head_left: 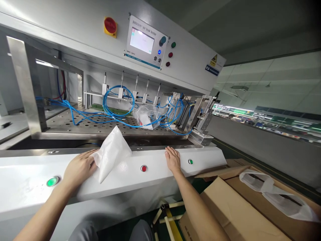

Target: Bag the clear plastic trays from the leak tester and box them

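My left hand (79, 169) rests on the white front ledge (160, 164) of the machine, its thumb side gripping one corner of a thin white translucent bag (111, 154). The bag stands up from the hand in a folded, pointed shape, and I cannot tell whether it contains anything. Left of this hand is a lit green button (52, 181). Farther right, my right hand (173, 159) lies on the ledge with its fingers stretched toward the machine, holding nothing. A red button (143, 168) sits between the hands, and a smaller green button (190, 161) is just right of the right hand.
Behind the ledge, coiled blue air hoses (119, 100) and a clear plastic bag (147, 117) lie over a perforated metal plate (62, 122). An air leak tester panel (146, 42) is above. An open cardboard box (225, 204) with white wrapping (273, 192) stands at lower right.
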### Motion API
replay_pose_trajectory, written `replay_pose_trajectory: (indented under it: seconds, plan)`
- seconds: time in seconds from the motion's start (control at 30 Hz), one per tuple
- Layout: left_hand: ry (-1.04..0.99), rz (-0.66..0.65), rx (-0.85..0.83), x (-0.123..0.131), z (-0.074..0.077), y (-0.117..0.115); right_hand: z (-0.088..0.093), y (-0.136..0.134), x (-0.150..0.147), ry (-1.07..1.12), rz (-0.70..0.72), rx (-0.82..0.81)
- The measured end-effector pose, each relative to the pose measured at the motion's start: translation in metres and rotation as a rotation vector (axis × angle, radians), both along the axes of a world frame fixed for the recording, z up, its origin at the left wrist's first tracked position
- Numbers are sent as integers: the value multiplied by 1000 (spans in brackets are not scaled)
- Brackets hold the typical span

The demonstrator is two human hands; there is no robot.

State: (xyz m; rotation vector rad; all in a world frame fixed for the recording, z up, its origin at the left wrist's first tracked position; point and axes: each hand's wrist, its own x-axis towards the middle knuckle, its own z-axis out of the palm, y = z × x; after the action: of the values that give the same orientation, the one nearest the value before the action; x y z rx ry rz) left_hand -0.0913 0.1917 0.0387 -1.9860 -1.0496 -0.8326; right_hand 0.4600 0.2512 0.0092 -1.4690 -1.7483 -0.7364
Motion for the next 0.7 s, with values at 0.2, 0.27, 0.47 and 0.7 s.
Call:
replay_pose_trajectory:
  seconds: [0.2, 0.27, 0.47, 0.7]
  plan:
    - [7, 2, -26, -2, -2, 1, 0, -1, -1, 11, 3, 3]
    - [9, 1, -24, -2, -1, 0, 0, -1, -2, 12, 4, 4]
    - [-2, 7, -43, -2, -2, -1, 1, -2, -1, 8, -1, -6]
    - [8, 8, -19, -2, -2, -1, 0, -2, -2, 6, 2, 19]
